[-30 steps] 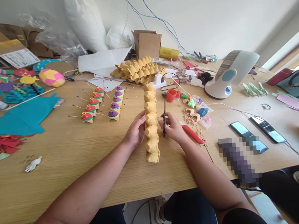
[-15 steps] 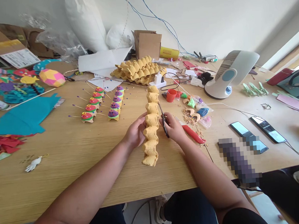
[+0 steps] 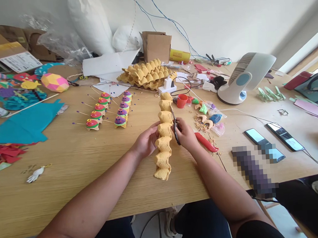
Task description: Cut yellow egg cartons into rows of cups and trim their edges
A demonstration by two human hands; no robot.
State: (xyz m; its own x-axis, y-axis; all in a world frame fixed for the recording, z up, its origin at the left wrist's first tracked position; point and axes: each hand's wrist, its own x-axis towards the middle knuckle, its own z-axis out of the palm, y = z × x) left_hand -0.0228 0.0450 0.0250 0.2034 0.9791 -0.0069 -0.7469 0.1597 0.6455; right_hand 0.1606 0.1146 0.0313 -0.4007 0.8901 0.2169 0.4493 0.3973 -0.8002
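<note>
Yellow carton strip point(image 3: 164, 130) | long axis away, veering right | left hand point(image 3: 145, 142) pinching it | right hand point(image 3: 187, 133) gripping scissors point(image 3: 175, 128)

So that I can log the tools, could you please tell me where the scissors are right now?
In the head view, the scissors are in the person's right hand, alongside the right edge of the yellow egg-carton strip, just right of centre.

The egg-carton strip point(image 3: 164, 130) is yellow, the scissors point(image 3: 176, 129) black-handled, the cup point(image 3: 182, 101) red, the ball point(image 3: 55, 82) patched pink and yellow.
</note>
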